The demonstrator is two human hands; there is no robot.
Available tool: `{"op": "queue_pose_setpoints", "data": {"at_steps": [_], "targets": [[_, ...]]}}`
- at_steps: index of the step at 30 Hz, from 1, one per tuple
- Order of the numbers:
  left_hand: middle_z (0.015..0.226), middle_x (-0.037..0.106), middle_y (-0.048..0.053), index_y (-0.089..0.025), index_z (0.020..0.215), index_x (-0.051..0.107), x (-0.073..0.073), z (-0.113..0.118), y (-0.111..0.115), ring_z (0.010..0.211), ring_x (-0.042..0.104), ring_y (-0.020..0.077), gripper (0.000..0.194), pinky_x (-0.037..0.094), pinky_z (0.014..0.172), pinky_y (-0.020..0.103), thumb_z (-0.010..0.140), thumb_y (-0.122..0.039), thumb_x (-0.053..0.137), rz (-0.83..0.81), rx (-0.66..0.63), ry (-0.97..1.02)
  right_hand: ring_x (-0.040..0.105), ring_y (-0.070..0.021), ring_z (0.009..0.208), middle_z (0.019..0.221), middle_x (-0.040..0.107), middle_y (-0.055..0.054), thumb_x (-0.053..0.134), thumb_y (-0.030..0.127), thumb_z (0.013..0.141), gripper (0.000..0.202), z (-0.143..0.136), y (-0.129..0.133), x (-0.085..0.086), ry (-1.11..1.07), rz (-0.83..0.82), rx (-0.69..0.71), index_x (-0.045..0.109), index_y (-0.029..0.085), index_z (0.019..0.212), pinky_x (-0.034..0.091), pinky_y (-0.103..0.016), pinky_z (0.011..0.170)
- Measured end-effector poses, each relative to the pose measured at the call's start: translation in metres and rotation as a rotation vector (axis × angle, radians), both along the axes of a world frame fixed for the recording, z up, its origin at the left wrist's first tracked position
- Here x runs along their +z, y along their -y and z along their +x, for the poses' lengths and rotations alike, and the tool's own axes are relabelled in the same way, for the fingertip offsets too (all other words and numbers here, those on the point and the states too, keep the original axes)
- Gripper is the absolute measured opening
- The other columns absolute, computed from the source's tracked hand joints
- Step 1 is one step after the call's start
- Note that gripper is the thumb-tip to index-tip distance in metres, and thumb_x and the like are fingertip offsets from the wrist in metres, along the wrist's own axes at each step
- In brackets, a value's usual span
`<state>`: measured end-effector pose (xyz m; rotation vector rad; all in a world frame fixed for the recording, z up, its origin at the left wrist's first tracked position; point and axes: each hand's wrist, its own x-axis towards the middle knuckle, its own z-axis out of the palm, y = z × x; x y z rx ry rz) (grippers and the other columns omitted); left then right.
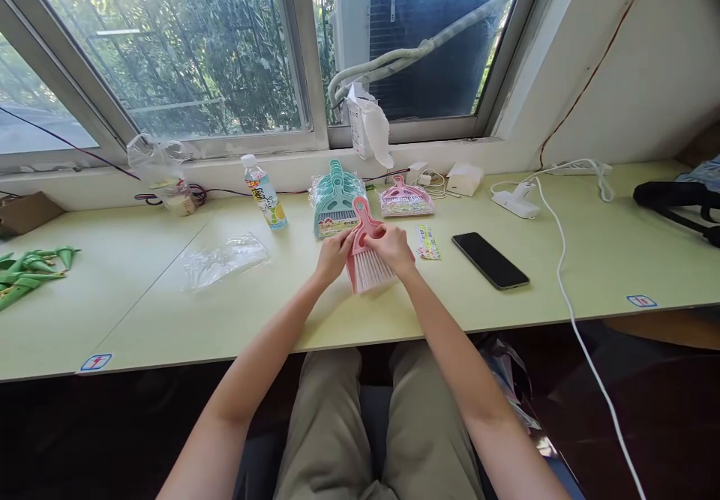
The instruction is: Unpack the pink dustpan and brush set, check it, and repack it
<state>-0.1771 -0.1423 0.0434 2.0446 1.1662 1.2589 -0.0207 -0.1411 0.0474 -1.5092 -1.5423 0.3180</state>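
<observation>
At the centre of the frame, a person's two bare hands meet over a small pink brush [365, 256] with pale bristles, lying on a light green desk [169, 305]. The left hand [336, 254] closes its grip on the brush's left edge; the right hand [390, 247] curls around its right side — both hold it. Just behind sit a teal dustpan set [336, 199] in clear wrap and a pink dustpan set [405, 199]. A black phone [490, 260] lies to the right, a drink bottle [265, 193] to the left.
</observation>
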Motion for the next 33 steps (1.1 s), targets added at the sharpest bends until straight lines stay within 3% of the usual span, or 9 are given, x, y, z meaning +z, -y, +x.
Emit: {"op": "queue_pose_setpoints", "data": {"at_steps": [5, 12, 22, 27, 31, 33], "targets": [[0.121, 0.067, 0.005, -0.021, 0.121, 0.066, 0.018, -0.005, 0.002, 0.109, 0.061, 0.0233, 0.04, 0.042, 0.094, 0.031, 0.095, -0.038, 0.041, 0.027, -0.021, -0.018, 0.061, -0.0155, 0.067, 0.072, 0.069, -0.003, 0.067, 0.039, 0.063, 0.021, 0.001, 0.0, 0.007, -0.17, 0.05, 0.063, 0.065, 0.018, 0.065, 0.046, -0.027, 0.068], [0.114, 0.069, 0.008, -0.02, 0.122, 0.065, 0.024, -0.004, 0.007, 0.102, 0.063, 0.0236, 0.04, 0.043, 0.091, 0.031, 0.096, -0.04, 0.042, 0.088, 0.067, -0.031, 0.057, -0.0139, 0.063, 0.068, 0.064, -0.001, 0.065, 0.036, 0.063, 0.018, -0.005, -0.001, 0.008, -0.275, 0.142, 0.066, 0.062, 0.018, 0.064, 0.045, -0.026, 0.064], [0.116, 0.066, 0.013, -0.018, 0.127, 0.06, 0.013, -0.004, 0.015, 0.103, 0.062, 0.0251, 0.041, 0.042, 0.09, 0.031, 0.096, -0.036, 0.039, 0.192, 0.165, -0.105, 0.054, -0.0159, 0.066, 0.073, 0.062, -0.004, 0.058, 0.035, 0.071, 0.016, -0.018, 0.006, 0.008, -0.094, 0.287, 0.023, 0.055, 0.02, 0.066, 0.045, -0.03, 0.068], [0.11, 0.068, 0.011, -0.019, 0.122, 0.062, 0.013, -0.003, 0.008, 0.098, 0.062, 0.0229, 0.038, 0.041, 0.086, 0.028, 0.096, -0.03, 0.038, 0.17, 0.148, -0.077, 0.052, -0.0152, 0.064, 0.068, 0.059, -0.002, 0.06, 0.036, 0.07, 0.019, -0.016, 0.017, 0.015, -0.173, 0.3, 0.021, 0.053, 0.02, 0.061, 0.044, -0.029, 0.066], [0.085, 0.068, 0.01, -0.015, 0.112, 0.066, 0.03, -0.028, -0.009, 0.078, 0.059, 0.0208, 0.035, 0.04, 0.075, 0.027, 0.094, -0.025, 0.038, 0.106, 0.38, -0.07, 0.047, -0.0128, 0.058, 0.061, 0.053, 0.001, 0.051, 0.039, 0.076, 0.023, -0.014, 0.032, 0.021, -0.385, 0.219, 0.201, 0.052, 0.02, 0.062, 0.041, -0.026, 0.057], [0.076, 0.065, 0.007, -0.016, 0.11, 0.066, 0.04, -0.049, -0.016, 0.071, 0.055, 0.0185, 0.036, 0.038, 0.07, 0.027, 0.094, -0.029, 0.036, 0.164, 0.504, -0.03, 0.047, -0.0126, 0.058, 0.062, 0.054, 0.002, 0.053, 0.04, 0.075, 0.022, -0.007, 0.034, 0.026, -0.4, 0.215, 0.208, 0.055, 0.02, 0.065, 0.04, -0.026, 0.056]]}}
